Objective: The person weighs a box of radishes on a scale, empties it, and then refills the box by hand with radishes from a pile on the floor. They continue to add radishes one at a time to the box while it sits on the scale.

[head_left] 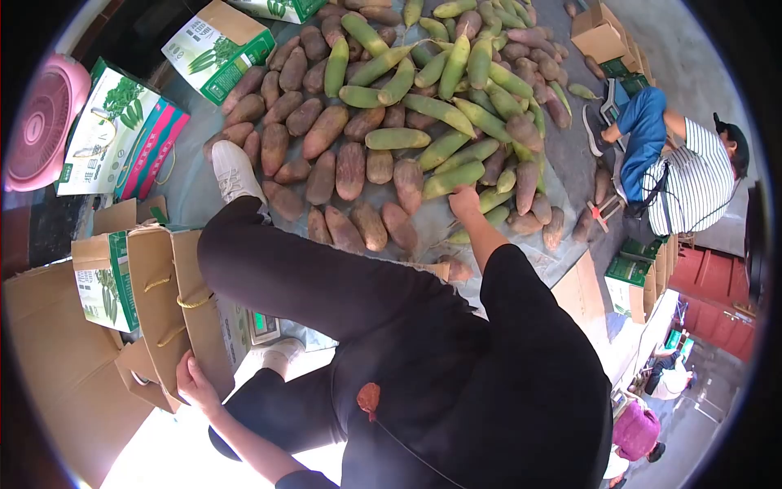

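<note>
My right hand [465, 203] is closed at the lower end of a green radish [454, 180], which lies at the near edge of a large heap. Around it are more green radishes [397, 138] and many reddish-brown radishes [350, 171]. At the lower left, my left hand [195, 386] has its fingers bent against the near edge of an open cardboard box [155, 306] with yellow cord handles. Part of that grip is hidden by the box wall. A digital scale [263, 324] with a lit green display shows partly beside the box.
Printed green-and-white cartons [220, 50] stand at the upper left, near a pink fan [47, 122]. My shoe [236, 171] borders the heap. At the right, a person in a striped shirt [692, 179] sits beside more cartons [639, 273]. Other people are farther back.
</note>
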The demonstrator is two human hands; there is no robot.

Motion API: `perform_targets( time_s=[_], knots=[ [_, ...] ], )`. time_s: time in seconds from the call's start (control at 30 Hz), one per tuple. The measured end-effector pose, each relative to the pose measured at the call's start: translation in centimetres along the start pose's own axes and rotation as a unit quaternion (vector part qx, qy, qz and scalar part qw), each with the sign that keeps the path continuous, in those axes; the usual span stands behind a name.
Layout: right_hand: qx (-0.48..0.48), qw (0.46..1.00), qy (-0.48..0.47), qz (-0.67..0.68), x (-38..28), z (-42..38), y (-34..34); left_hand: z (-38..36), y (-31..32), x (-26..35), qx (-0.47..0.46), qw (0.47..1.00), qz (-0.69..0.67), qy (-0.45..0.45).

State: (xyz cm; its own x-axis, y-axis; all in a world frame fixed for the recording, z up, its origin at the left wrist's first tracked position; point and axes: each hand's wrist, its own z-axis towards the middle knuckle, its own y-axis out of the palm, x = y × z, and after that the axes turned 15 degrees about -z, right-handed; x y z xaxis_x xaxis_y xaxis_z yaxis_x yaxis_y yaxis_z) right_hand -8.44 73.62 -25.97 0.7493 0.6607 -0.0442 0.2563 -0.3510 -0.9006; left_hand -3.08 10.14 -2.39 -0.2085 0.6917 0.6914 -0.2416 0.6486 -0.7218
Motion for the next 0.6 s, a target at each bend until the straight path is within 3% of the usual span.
perform_targets(
  time_s=[0.17, 0.23, 0.47, 0.53, 0.6],
  knots=[
    [-0.004, 0.98, -0.074, -0.182, -2.0, 0.5, -4.5, 0.1, 0.2, -0.2, 0.013, 1.0, 0.003, 0.01],
    [-0.014, 0.921, -0.164, -0.353, -3.1, 1.1, -4.9, 0.1, 0.4, 0.2, 0.017, 1.0, -0.011, 0.016],
    [-0.023, 0.843, -0.296, -0.449, -3.6, 2.3, -2.7, -0.2, 0.0, -1.8, 0.041, 0.998, -0.053, -0.017],
    [0.083, 0.829, -0.348, -0.429, -2.5, 1.8, -1.9, -0.3, 0.2, -1.3, 0.05, 0.997, -0.059, -0.022],
    [0.037, 0.827, -0.333, -0.452, -3.3, 1.8, -2.6, -0.3, 0.4, -1.3, 0.051, 0.997, -0.056, -0.021]
  ],
)
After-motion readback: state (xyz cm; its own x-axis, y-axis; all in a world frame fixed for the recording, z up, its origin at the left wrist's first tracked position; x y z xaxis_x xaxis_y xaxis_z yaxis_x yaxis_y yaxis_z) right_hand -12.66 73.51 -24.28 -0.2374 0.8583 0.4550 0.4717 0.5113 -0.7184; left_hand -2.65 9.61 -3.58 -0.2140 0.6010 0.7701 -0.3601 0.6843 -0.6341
